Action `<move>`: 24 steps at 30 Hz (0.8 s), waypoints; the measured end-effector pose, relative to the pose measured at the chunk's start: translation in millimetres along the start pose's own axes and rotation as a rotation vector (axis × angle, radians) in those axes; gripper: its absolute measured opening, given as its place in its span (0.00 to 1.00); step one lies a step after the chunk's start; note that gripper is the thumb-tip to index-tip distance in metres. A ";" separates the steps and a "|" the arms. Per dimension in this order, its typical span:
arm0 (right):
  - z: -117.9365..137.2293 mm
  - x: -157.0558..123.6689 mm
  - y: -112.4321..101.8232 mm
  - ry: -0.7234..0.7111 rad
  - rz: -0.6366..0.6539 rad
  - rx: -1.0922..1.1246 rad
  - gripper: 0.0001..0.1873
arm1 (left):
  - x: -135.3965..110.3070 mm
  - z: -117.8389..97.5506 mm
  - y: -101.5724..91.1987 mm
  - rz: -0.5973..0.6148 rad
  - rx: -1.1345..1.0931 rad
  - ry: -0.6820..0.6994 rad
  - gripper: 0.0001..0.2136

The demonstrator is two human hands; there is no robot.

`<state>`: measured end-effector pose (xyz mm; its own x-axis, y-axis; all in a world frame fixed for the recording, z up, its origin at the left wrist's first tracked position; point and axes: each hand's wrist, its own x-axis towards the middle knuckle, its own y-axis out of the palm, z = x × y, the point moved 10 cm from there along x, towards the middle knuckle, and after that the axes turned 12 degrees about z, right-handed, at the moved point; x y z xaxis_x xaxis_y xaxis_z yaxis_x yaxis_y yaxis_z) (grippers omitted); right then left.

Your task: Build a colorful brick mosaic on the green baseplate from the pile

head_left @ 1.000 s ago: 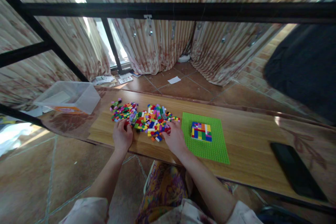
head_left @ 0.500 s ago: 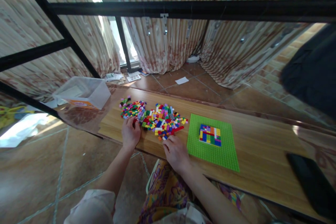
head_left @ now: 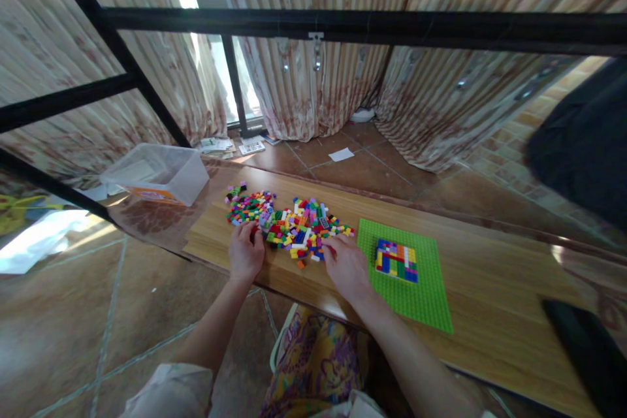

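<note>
A loose pile of small coloured toy bricks (head_left: 301,228) lies on the wooden board. At its near left edge is my left hand (head_left: 246,253), fingers curled in, with a bit of red showing by the fingertips. My right hand (head_left: 347,266) reaches over the pile's right edge, its thumb and fingers bent together. What either hand pinches is too small to make out. Right of it lies a green baseplate (head_left: 426,304), bearing a flat square of multicoloured bricks (head_left: 396,261) near its middle.
A clear plastic box (head_left: 189,176) with an orange label stands at the board's left end. On the right lies a dark, phone-like slab (head_left: 582,346). A black metal rail (head_left: 343,27) crosses in front of striped curtains (head_left: 313,91). Papers (head_left: 341,155) lie on the tiled floor.
My right hand has moved right and slightly away from me, over the spot where a long red brick lay. The left hand stays nearly in place. The view has shifted slightly.
</note>
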<state>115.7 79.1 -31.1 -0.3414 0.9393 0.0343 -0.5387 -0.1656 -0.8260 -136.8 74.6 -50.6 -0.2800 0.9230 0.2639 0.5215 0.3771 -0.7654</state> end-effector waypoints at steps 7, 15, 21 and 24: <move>-29.0 43.9 -16.2 0.147 0.016 -0.089 0.12 | 0.2 2.1 0.1 -0.006 -0.006 -0.007 0.14; -43.8 87.7 -11.6 0.164 0.071 -0.154 0.15 | -0.4 3.4 -0.4 -0.025 -0.013 0.009 0.14; -44.1 125.5 4.1 0.009 0.220 -0.208 0.21 | -1.5 2.4 0.0 -0.005 -0.008 0.003 0.13; -43.0 134.1 8.0 -0.061 0.275 -0.201 0.21 | -1.9 2.3 -0.8 -0.009 -0.015 0.002 0.13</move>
<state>98.7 216.6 -57.3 -0.5018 0.8468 -0.1768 -0.2594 -0.3422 -0.9031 -138.5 72.4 -51.9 -0.2829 0.9197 0.2723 0.5308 0.3866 -0.7542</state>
